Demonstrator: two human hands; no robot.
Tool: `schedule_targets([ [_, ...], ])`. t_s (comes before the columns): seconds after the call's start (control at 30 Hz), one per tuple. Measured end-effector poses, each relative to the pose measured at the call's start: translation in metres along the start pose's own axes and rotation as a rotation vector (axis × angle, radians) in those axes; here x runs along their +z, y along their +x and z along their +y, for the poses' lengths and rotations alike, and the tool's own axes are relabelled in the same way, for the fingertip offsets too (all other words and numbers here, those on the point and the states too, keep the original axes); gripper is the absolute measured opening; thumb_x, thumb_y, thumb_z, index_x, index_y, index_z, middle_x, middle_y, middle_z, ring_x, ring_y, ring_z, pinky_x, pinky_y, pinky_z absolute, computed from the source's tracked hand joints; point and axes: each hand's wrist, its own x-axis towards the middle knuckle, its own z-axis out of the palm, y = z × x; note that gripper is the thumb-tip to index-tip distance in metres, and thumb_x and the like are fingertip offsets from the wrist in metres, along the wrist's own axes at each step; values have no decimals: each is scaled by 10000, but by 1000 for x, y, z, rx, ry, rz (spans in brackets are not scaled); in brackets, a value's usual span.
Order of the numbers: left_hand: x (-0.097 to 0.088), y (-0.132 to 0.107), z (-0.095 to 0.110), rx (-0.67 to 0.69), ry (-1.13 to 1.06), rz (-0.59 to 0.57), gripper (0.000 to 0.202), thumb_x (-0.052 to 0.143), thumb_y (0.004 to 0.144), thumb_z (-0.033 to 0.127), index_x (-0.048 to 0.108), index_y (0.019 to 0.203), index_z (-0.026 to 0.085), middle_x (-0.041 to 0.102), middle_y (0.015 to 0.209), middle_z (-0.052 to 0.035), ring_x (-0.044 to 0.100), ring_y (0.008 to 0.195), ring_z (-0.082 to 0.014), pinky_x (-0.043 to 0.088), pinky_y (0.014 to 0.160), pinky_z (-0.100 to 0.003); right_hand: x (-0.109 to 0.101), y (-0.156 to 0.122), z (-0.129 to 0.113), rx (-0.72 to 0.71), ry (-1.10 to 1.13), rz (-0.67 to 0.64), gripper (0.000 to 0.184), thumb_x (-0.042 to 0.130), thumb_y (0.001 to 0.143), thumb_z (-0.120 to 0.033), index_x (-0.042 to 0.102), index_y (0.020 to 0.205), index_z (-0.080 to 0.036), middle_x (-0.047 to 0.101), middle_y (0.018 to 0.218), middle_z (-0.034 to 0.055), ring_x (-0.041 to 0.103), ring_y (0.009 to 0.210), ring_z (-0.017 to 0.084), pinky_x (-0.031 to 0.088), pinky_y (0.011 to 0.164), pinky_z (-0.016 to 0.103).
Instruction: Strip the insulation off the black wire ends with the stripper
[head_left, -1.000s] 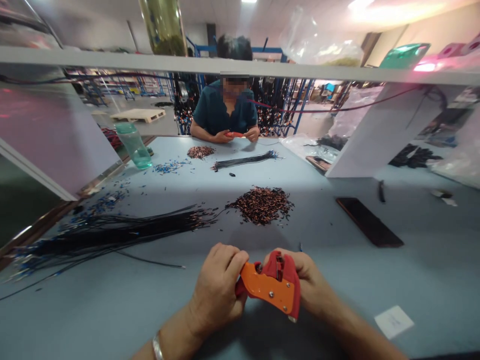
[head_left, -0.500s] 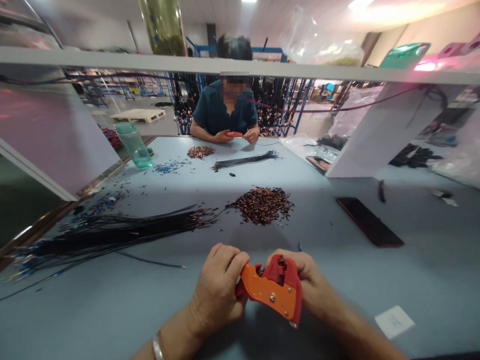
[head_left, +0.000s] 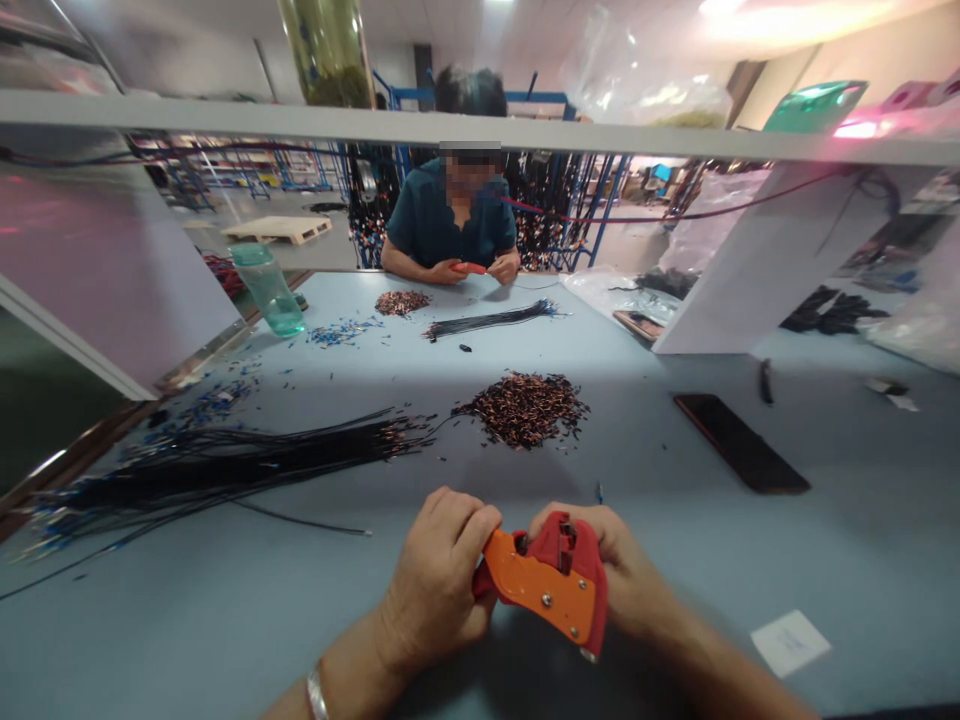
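In the head view, which is all I have to go by from where I stand, the person's left hand [head_left: 439, 565] has its grip closed around the handle end of an orange-and-red hand tool with screwed side plates [head_left: 544, 585], held up over the pale blue-grey counter [head_left: 337, 620]. The right hand [head_left: 622, 565] is up against the tool's red head; its fingertips are hidden there, so I can't tell how narrow that grip is or whether it pinches anything. A small blue tip [head_left: 600, 491] shows just beyond it, loose or held, I can't say. What's changed over the last second is slight: the head of the tool dips a little lower, while the left hand keeps its place. I take that as a minor tilt within the same step, not a new one. Beyond the hands, the heap of short black-and-copper scraps [head_left: 529, 410] and the long bundle of thin black wires [head_left: 300, 455] lie as they did. Across the counter, a co-worker in a dark teal top [head_left: 420, 215] holds a red tool [head_left: 471, 268]. As for writing, the square white paper slip [head_left: 790, 644] bears faint marks too blurred to read, and I find no legible brand on the orange-and-red tool or the black phone [head_left: 739, 443].
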Motion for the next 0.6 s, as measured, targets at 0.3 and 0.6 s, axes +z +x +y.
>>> schedule_targets([
  [0.3, -1, -1, -2, -12, -36, -42, 271, 511, 712, 126, 497, 978, 175, 580, 820, -92, 504, 721, -222, 421, 635, -346, 2, -1, 5, 63, 64, -9, 174, 614, 795, -241, 598, 644, -154, 534, 608, -19, 436, 561, 90, 394, 520, 182],
  [0.6, 0, -1, -2, -48, -62, -58, 295, 509, 677, 108, 509, 964, 177, 576, 802, -84, 512, 711, -223, 428, 628, -349, 2, -1, 7, 81, 58, -32, 162, 578, 800, -209, 568, 652, -145, 515, 615, -22, 424, 568, 87, 386, 543, 195],
])
